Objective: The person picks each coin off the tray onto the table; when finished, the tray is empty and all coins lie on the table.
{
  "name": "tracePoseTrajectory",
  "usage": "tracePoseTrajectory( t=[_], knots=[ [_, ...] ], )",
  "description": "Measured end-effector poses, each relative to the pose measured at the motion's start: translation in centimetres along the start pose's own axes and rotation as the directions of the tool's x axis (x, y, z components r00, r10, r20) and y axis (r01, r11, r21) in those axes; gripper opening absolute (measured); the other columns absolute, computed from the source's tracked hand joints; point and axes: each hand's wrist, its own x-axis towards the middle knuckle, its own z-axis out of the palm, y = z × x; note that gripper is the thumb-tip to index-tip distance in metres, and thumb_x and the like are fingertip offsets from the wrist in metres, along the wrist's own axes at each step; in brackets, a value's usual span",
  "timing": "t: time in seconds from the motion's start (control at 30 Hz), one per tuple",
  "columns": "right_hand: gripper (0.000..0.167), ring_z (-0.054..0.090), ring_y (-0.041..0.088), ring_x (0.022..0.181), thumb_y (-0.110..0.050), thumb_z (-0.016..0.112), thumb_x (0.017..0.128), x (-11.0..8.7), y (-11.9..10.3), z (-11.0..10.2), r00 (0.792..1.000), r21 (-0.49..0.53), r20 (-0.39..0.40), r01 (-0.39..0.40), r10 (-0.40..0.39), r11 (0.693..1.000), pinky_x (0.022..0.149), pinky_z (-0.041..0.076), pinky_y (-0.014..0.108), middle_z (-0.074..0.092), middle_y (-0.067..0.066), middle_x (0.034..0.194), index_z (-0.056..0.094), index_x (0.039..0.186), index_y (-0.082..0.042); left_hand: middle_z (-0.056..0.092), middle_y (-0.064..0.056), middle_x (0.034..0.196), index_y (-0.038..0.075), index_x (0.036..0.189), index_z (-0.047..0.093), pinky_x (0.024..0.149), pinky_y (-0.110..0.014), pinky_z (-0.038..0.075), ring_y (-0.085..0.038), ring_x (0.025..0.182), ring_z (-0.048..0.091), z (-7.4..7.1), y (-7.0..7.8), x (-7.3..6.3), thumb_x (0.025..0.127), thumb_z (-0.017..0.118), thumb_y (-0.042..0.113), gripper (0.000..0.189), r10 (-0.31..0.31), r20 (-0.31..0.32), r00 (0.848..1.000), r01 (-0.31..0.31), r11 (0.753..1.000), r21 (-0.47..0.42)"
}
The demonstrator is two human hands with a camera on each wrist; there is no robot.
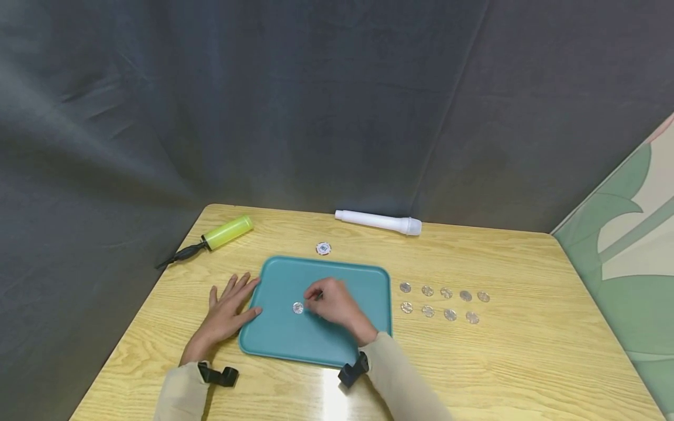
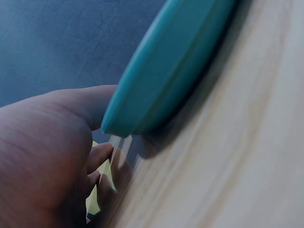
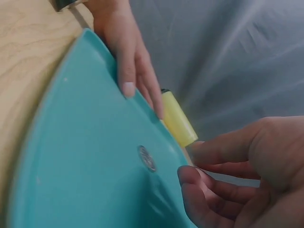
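My left hand (image 1: 230,314) lies with its fingers spread at the left side of a teal tray (image 1: 347,272); the thumb reaches over the rim. Over the tray, my right hand (image 1: 333,302) hovers with its fingers bent and the thumb close to the fingertips. In the right wrist view a narrow gap shows between that thumb and the fingers (image 3: 192,178), and nothing is seen held there. Just left of the right fingertips, a silver coin (image 1: 298,307) lies flat on the tray.
Two rows of silver coins (image 1: 428,311) lie on the table right of the tray. Behind the tray is a white poker chip (image 1: 323,248). A white toy microphone (image 1: 378,221) lies near the back edge, a yellow-green hand pump (image 1: 227,232) at back left. A dark curtain (image 1: 316,105) hangs behind.
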Motion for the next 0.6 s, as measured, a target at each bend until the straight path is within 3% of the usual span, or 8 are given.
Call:
tracePoseTrajectory(
  t=[0.6],
  knots=[
    [0.013,0.072,0.021,0.090,-0.011,0.079,0.083,0.5,0.3,2.7,0.998,-0.152,-0.060,0.016,-0.026,0.988,0.079,0.056,0.027,0.078,0.007,0.092,0.079,0.095,-0.006,0.026,-0.024,0.164,0.016,0.155,0.040,0.112,-0.078,-0.010,-0.053,0.153,0.009,0.0,-0.1,0.1,0.095,0.067,0.036,0.069,-0.016,0.024,1.000,0.016,1.000,0.004]
  ],
)
